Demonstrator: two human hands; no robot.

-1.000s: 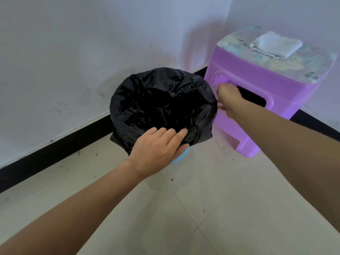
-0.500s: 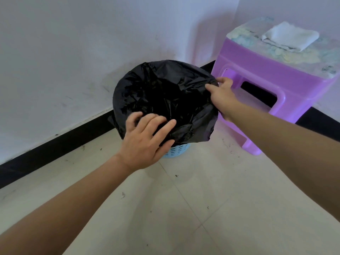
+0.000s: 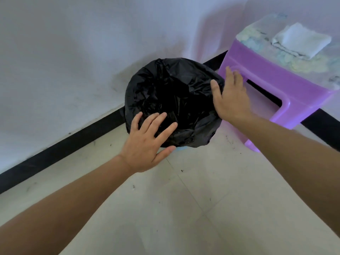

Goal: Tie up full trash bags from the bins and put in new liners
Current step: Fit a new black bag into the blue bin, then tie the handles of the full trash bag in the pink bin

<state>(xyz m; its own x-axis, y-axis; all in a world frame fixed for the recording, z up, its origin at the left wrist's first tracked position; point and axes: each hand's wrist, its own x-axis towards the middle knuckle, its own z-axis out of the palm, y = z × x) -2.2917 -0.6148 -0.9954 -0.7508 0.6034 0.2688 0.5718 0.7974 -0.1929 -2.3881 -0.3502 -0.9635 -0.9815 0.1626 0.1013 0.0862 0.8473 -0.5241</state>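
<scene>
1. The black liner [image 3: 171, 100] drapes over the bin [image 3: 181, 148], which stands in the wall corner just beside the purple stool [image 3: 272, 92]; only a blue sliver of bin shows under the liner's hem.
2. The left hand [image 3: 147, 144] lies flat on the bin's near edge, grip wide, holding nothing.
3. The right hand [image 3: 230, 96] presses the stool-side edge, fingers spread, pinching nothing.
4. To finish well, I'd smooth the overhang evenly round the rim and push the slack down.
5. Count: one bin, one liner, one stool, one folded cloth [image 3: 301, 40] atop the stool, two hands.
</scene>
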